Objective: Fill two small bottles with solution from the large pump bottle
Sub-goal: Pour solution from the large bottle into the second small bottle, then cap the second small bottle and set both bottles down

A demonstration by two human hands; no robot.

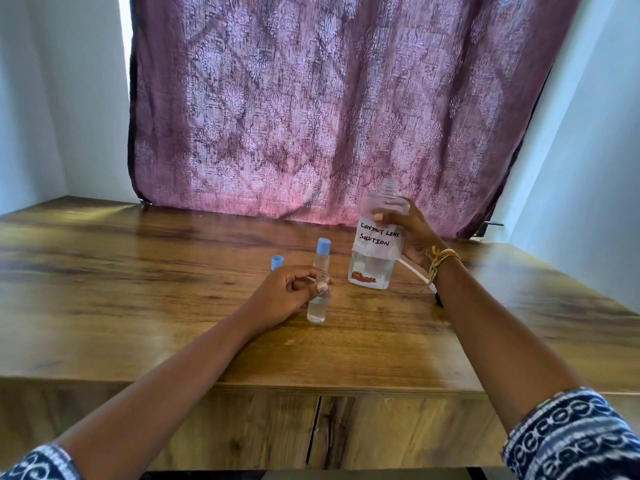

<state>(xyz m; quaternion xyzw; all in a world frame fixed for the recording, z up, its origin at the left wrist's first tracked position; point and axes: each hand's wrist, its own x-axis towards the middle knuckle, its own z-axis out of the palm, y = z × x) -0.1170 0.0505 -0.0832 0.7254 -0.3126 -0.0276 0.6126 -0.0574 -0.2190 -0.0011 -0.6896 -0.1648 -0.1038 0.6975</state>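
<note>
With the left hand (284,292) gripping one filled, capped small bottle (318,289) upright on the table (138,306), the right hand (412,233) grips the uncapped large bottle (375,244), low on solution; a second blue cap (277,262) suggests another bottle remains.

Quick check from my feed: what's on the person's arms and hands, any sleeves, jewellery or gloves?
No gloves. Both forearms are bare, with navy-and-white patterned sleeves pushed up near the elbows. The right hand has yellow and orange thread bracelets at the wrist. The left hand shows nothing at the wrist.
</note>
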